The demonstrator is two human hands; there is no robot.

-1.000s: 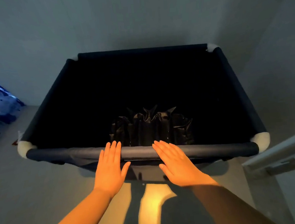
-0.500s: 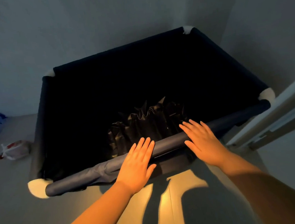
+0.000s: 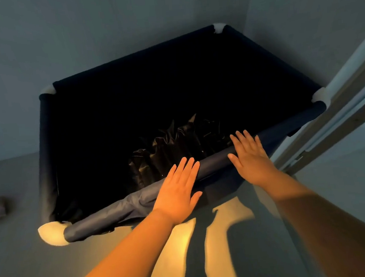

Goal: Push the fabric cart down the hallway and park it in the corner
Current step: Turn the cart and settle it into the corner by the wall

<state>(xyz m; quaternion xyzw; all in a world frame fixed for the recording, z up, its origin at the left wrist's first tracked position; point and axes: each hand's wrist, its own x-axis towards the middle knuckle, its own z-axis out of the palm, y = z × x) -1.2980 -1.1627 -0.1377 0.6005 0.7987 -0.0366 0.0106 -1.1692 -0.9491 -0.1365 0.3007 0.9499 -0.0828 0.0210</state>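
The fabric cart (image 3: 174, 99) has swung since 1 second ago: then it sat square to the back wall (image 3: 102, 24), now it is angled, its far corner (image 3: 219, 27) tucked close to where the 2 walls meet and its right corner (image 3: 320, 95) just beside the door frame (image 3: 348, 94). Both hands lie flat on the near rail (image 3: 121, 205), the left hand (image 3: 177, 192) and right hand (image 3: 249, 157) with fingers stretched out and together, pressing, not clamped round it. A crumpled dark bag (image 3: 173, 147) lies inside. Parking looks nearly done; a last nudge may square it up.
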